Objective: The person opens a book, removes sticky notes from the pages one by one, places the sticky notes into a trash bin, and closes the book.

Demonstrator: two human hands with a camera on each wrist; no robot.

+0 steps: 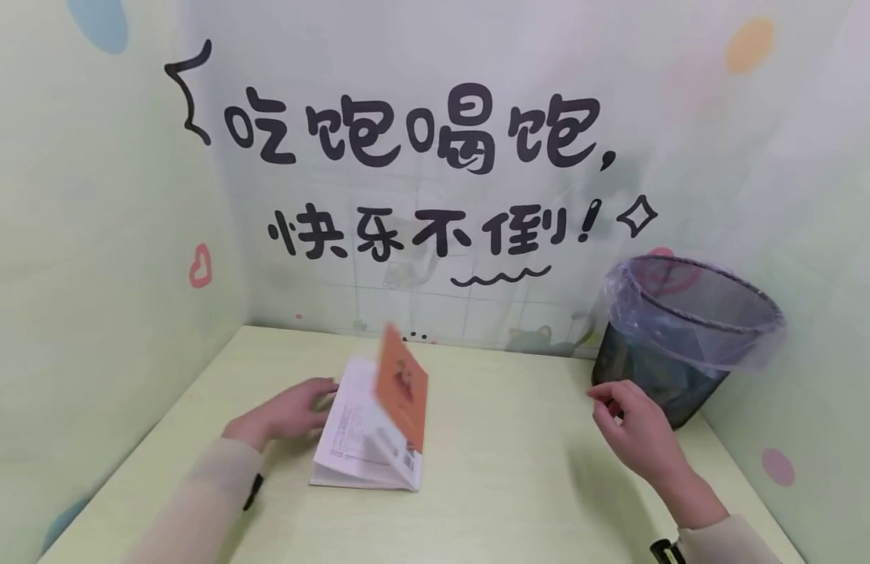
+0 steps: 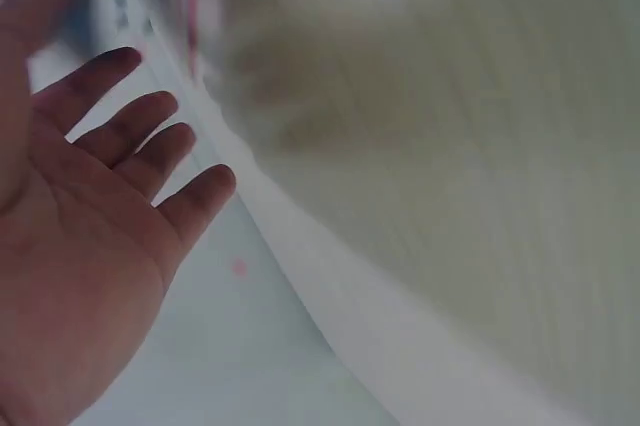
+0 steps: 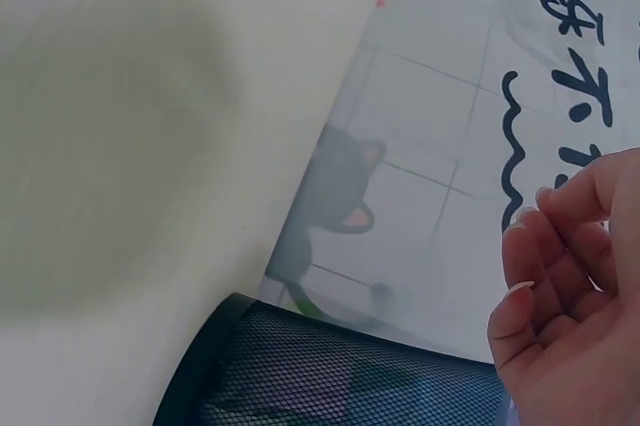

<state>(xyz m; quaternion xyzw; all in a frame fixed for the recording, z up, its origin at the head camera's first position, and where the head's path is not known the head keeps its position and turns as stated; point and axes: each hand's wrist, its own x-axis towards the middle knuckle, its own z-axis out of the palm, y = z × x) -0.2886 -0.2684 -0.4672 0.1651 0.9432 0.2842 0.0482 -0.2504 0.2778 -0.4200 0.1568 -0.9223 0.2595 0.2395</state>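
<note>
A booklet [image 1: 350,431] lies partly opened on the table, its printed white page facing up. Its orange cover [image 1: 404,384] stands tilted up on the right side, blurred at the edge. My left hand [image 1: 287,411] is beside the booklet's left edge; whether the fingertips touch it cannot be told from the head view. In the left wrist view, the fingers [image 2: 150,141] are spread and fairly straight, with no object in the palm. My right hand [image 1: 636,431] hovers in front of the waste bin, fingers loosely curled and holding nothing visible.
The black mesh waste bin [image 1: 661,376], lined with a translucent purple bag [image 1: 639,321], stands at the table's back right. A pale wood-grain table [image 1: 498,470] lies under everything. Printed wall sheets [image 1: 421,47] close off the back and both sides.
</note>
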